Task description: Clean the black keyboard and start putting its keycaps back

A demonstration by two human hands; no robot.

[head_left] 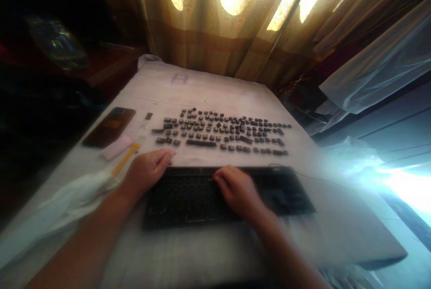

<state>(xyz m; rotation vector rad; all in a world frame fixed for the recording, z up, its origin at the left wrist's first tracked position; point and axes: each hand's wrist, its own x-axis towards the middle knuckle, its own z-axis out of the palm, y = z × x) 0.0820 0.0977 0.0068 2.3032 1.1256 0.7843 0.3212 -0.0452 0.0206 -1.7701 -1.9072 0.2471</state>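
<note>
A black keyboard (202, 208) without most of its keycaps lies on the cloth-covered table in front of me. My left hand (148, 168) is closed at the keyboard's far left corner, thumb pointing away; whatever is inside its fingers is hidden. Over the middle of the keyboard, my right hand (235, 188) is curled into a pinch, fingertips low near the top rows. Something thin and pale shows at those fingertips, too blurred to name. Beyond the keyboard, loose black keycaps (218, 129) are spread in rough rows, with a long spacebar (201, 143) among them.
A brown phone (109, 126), a pink piece (117, 146), a yellow strip (126, 159) and a crumpled white plastic bag (74, 197) lie at the left. A thin cable (323, 181) runs off rightward. Curtains (215, 33) hang behind the table (222, 85).
</note>
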